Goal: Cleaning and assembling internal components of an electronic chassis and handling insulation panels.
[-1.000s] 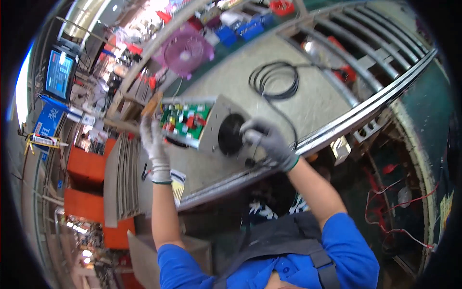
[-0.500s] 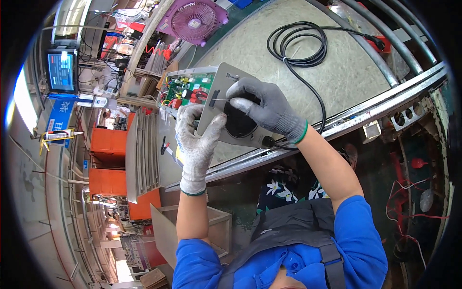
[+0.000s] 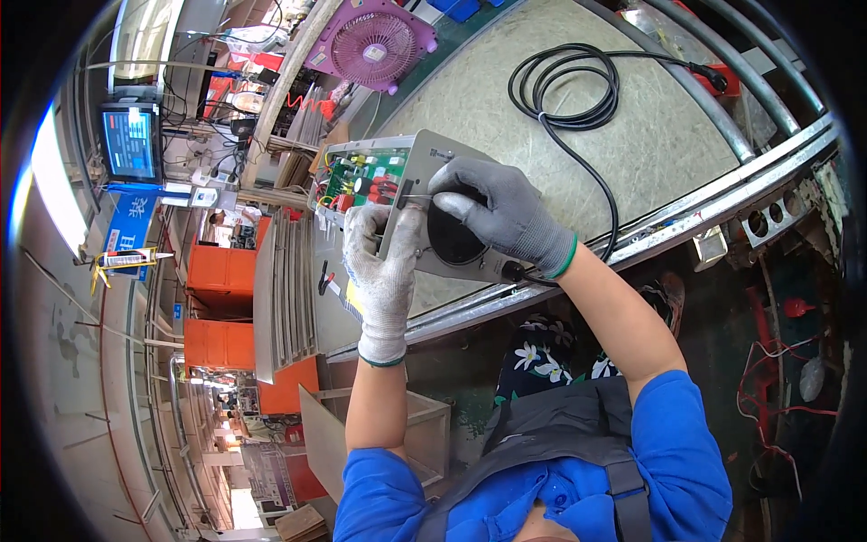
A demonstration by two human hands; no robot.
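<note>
Grey metal enclosure [image 3: 424, 176] sits on the pale workbench [image 3: 470, 108], at the near edge, green circuit board [image 3: 366, 181] exposed at its left. Left hand [image 3: 379, 271], gloved: curled around the panel edge, thumb against the face. Right hand [image 3: 501, 203], gloved: thumb and forefinger pinch a thin rod [image 3: 420, 196], tip near a dark slot [image 3: 405, 194]; contact cannot be told. Black round part [image 3: 452, 237] lies partly behind the right hand. Coiled black cable [image 3: 582, 121] rests beyond, running to the panel's lower corner.
</note>
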